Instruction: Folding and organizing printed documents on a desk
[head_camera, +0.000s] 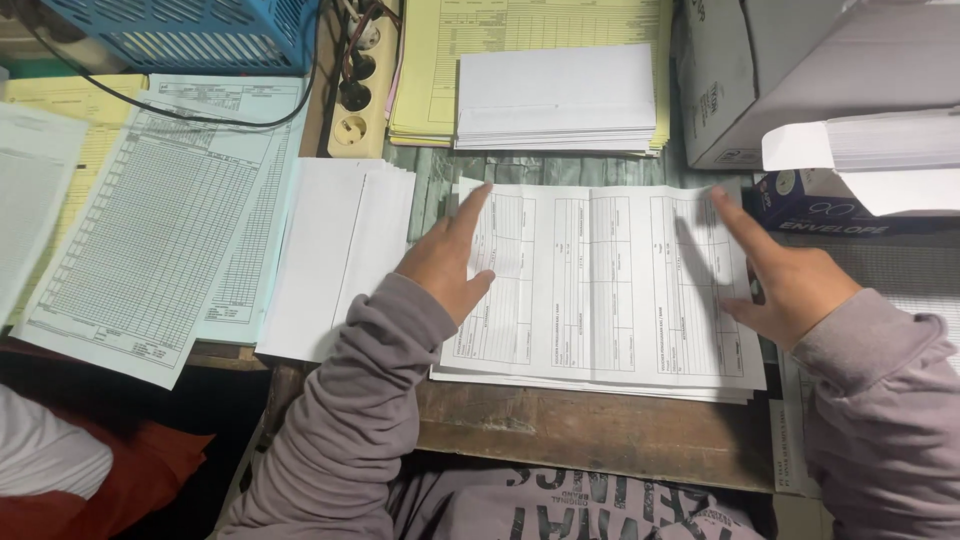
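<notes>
A stack of white printed forms (600, 290) lies in front of me on a wooden desk (590, 430). My left hand (450, 260) rests flat on the stack's left part, fingers stretched toward the top left corner. My right hand (785, 275) lies on the stack's right edge, index finger pointing up along the sheet. Neither hand grips anything. Grey sleeves cover both arms.
A pile of white envelopes (555, 100) sits on yellow forms (430, 70) behind the stack. Blank white sheets (335, 260) and pale blue gridded forms (160, 220) lie left. A power strip (355, 100), a blue basket (180, 30) and open envelope boxes (850, 150) stand around.
</notes>
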